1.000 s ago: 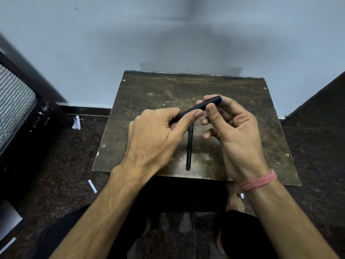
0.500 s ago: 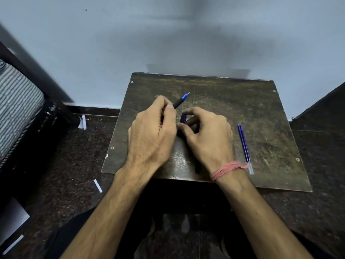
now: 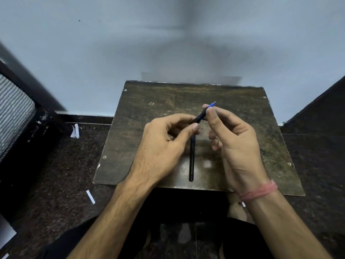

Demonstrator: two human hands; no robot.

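A dark pen (image 3: 200, 117) with a blue tip points up and to the right above a worn brown board (image 3: 158, 101). My left hand (image 3: 164, 144) grips the pen's lower part between thumb and fingers. My right hand (image 3: 235, 143), with a pink thread round the wrist, pinches the pen just below its blue tip. A second dark pen barrel (image 3: 191, 161) lies flat on the board between my hands, pointing toward me. Its far end is hidden under my left thumb.
The board sits against a pale wall (image 3: 168, 43) on a dark speckled floor. White paper scraps (image 3: 75, 131) (image 3: 90, 197) lie on the floor at left. A striped cushion in a dark frame (image 3: 13, 113) stands at far left, and dark furniture (image 3: 317, 105) at right.
My right hand has risen off the board and taken the pen near its tip. The blue refill seen on the board's right side is out of sight behind my right hand.
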